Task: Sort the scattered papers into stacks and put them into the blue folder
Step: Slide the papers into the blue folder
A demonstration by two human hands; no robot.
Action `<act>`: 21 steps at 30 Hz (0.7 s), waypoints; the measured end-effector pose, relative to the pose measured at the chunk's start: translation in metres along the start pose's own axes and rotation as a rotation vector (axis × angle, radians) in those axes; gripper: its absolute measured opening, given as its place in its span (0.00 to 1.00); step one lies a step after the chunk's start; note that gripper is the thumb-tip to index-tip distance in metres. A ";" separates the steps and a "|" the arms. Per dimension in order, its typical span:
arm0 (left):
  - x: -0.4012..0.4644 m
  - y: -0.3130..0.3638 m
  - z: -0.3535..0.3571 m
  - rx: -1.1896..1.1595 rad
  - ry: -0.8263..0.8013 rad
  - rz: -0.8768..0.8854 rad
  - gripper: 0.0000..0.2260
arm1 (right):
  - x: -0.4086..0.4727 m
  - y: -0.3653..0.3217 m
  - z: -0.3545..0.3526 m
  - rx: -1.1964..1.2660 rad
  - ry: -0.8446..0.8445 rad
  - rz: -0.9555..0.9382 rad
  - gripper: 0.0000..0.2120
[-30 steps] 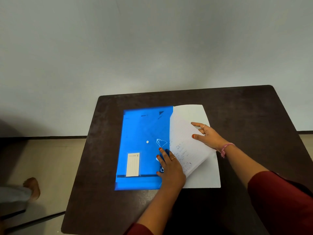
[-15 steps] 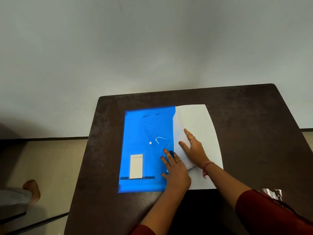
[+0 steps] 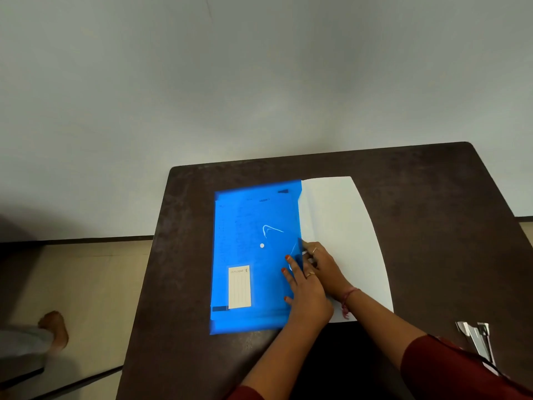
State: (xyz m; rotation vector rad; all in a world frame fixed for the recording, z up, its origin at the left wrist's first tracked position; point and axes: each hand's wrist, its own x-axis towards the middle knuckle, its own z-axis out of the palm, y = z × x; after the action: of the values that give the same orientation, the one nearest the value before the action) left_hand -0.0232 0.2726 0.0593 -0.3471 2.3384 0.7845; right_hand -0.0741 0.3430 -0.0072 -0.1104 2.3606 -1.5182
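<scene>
The blue folder [image 3: 253, 255] lies flat on the dark table [image 3: 432, 197], with a white label near its front left corner. A stack of white papers [image 3: 346, 235] sticks out from its right edge, partly inside it. My left hand [image 3: 307, 295] holds the folder's right edge: fingers lie on top of the cover, and a dark shape shows through the blue beneath them. My right hand [image 3: 327, 268] lies flat on the papers just beside it, fingertips at or under the cover's edge.
A shiny metal object [image 3: 476, 339], perhaps a stapler, lies near the table's front right. Another person's foot [image 3: 53, 327] stands on the tan floor to the left. A grey wall rises behind the table.
The lifted, written-on sheet has been laid down and slid left into the folder. My right hand moved left and nearer, up against my left hand at the folder's edge.
</scene>
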 end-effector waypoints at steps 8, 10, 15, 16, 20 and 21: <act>0.002 -0.028 -0.023 -0.155 -0.014 0.290 0.31 | 0.007 0.009 0.003 -0.172 0.049 -0.014 0.13; 0.007 -0.047 -0.043 -0.286 0.145 0.246 0.26 | 0.010 0.010 0.003 -0.140 0.040 0.007 0.07; 0.041 -0.110 -0.094 -0.452 0.501 -0.083 0.25 | 0.018 0.017 0.006 -0.150 0.018 0.072 0.11; 0.048 -0.123 -0.100 -0.458 0.496 -0.158 0.26 | 0.019 0.020 0.007 -0.171 0.015 0.084 0.09; 0.072 -0.163 -0.109 -0.582 0.404 -0.274 0.25 | 0.025 0.027 0.012 -0.205 0.006 0.118 0.06; 0.076 -0.169 -0.108 -0.628 0.387 -0.260 0.22 | 0.025 0.025 0.012 -0.203 -0.006 0.122 0.05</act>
State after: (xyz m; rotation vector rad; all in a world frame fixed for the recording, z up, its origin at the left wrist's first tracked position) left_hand -0.0616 0.0701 0.0016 -1.1332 2.2563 1.4066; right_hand -0.0905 0.3373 -0.0402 -0.0184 2.4627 -1.2198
